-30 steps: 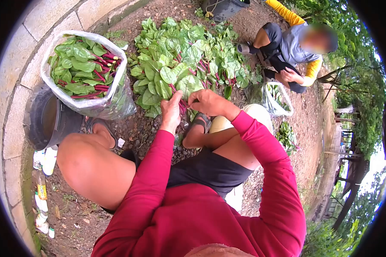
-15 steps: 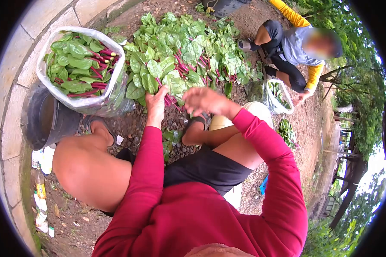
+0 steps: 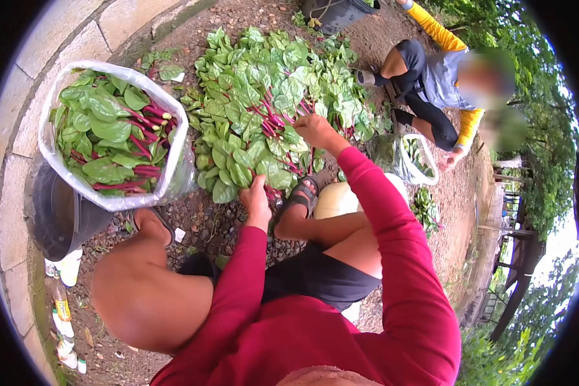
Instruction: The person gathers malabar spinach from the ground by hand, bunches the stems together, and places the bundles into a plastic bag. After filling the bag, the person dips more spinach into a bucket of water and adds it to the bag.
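Note:
A large heap of leafy greens with purple-red stems (image 3: 251, 96) lies on the ground in front of me. My left hand (image 3: 257, 201) is closed around stems at the heap's near edge, the leaves pointing away from me. Farther right, my right hand (image 3: 316, 132) reaches to the heap's right part, its fingers pinched together at some stems; what they hold is too small to make out. At the left stands an open clear plastic bag (image 3: 181, 151) filled with the same greens, stems toward the right.
A black bucket (image 3: 53, 209) is beside the bag, near a curved block wall (image 3: 14, 180). Bottles (image 3: 62, 305) lie at lower left. A co-worker (image 3: 441, 80) crouches at upper right by a smaller bag (image 3: 402, 161). Another black bucket (image 3: 334, 16) stands at the top.
My right hand has moved forward and right, from mid-air to the heap, its fingers now closed. My left hand is lower and slightly right in view. The bag and heap have shifted with the camera.

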`<state>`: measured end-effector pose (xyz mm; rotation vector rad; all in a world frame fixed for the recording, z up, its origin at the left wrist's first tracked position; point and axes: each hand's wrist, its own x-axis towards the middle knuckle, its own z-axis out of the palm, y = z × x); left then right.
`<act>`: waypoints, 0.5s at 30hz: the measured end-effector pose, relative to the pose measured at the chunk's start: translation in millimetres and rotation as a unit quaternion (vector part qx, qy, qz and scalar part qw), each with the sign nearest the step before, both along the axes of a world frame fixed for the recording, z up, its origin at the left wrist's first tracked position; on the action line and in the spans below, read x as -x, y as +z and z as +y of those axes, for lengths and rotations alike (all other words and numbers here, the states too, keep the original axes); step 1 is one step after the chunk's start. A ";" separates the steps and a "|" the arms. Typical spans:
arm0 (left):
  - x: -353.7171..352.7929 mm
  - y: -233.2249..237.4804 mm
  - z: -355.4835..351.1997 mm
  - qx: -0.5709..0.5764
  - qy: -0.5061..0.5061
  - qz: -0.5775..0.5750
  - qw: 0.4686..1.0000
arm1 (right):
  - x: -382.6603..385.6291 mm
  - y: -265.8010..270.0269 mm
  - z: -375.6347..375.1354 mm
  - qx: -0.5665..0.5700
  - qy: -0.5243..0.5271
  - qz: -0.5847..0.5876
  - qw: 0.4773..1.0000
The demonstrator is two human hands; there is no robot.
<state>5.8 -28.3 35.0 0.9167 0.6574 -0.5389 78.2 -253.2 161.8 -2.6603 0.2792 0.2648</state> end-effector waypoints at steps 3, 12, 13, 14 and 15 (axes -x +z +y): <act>11.5 -7.5 -8.9 0.015 0.037 -0.005 0.999 | -22.2 -40.1 -5.5 0.005 -0.049 0.004 0.999; 4.6 11.4 -9.4 0.054 0.088 0.003 0.995 | -50.9 -113.1 -3.6 0.008 -0.133 0.070 0.989; 3.3 14.0 -8.6 0.054 0.087 0.010 0.995 | -51.0 -113.6 -2.4 0.015 -0.128 0.083 0.988; 3.0 15.8 -7.5 0.054 0.085 0.017 0.995 | -51.2 -109.3 1.0 0.018 -0.124 0.079 0.989; 2.0 17.3 -6.3 0.053 0.083 0.024 0.995 | -52.0 -104.3 3.5 0.013 -0.121 0.089 0.989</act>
